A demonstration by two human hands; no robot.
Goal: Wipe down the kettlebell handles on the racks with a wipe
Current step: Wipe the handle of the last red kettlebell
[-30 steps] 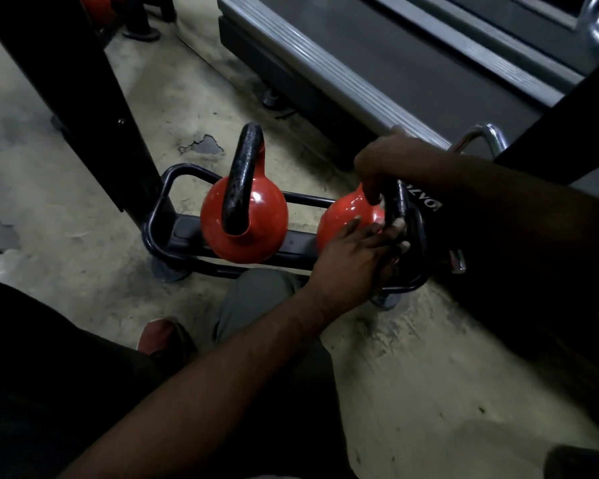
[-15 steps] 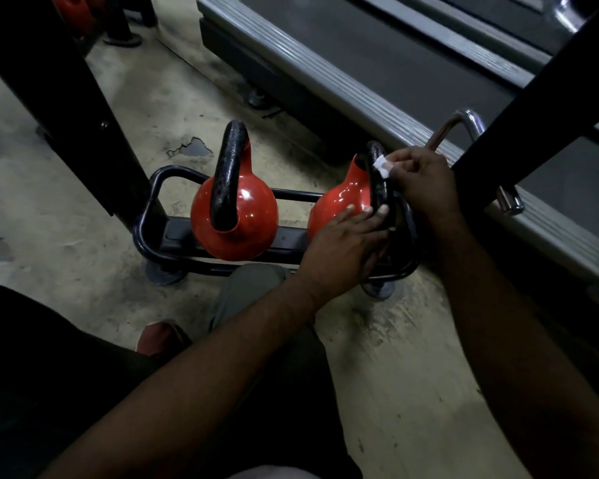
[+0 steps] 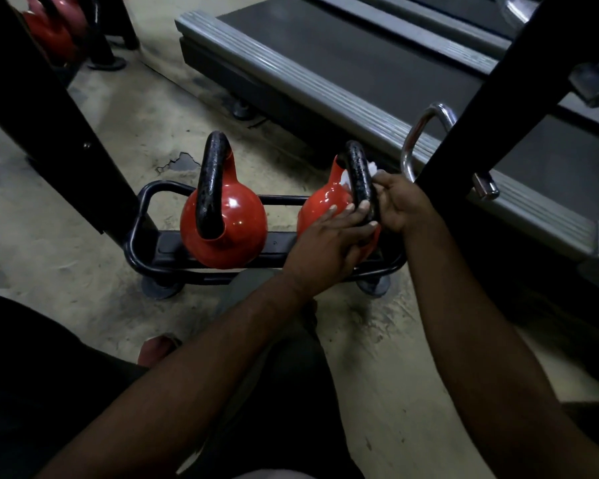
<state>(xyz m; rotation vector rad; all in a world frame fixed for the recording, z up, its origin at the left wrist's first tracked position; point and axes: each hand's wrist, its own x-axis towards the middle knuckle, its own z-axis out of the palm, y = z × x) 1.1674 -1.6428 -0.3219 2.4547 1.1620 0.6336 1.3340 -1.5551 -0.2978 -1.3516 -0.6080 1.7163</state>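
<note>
Closest on my feed were both forearms, reaching forward over a bent knee [image 3: 256,288] in grey trousers. The left hand [image 3: 329,243] lay with its fingers nearly straight across the red body and the foot of the handle of the right kettlebell [image 3: 320,205], resting there without gripping. The right hand [image 3: 398,202] was curled against the far side of that black handle [image 3: 360,174]. It pinched a white wipe [image 3: 346,178] that was wrapped round the bar and showed on both sides of it. This kettlebell sat at the right end of the low black rack [image 3: 168,245]. The left kettlebell [image 3: 232,223] stood beside it, untouched. Beyond them I could see the worn floor [image 3: 135,126], then a treadmill [image 3: 325,74].
</note>
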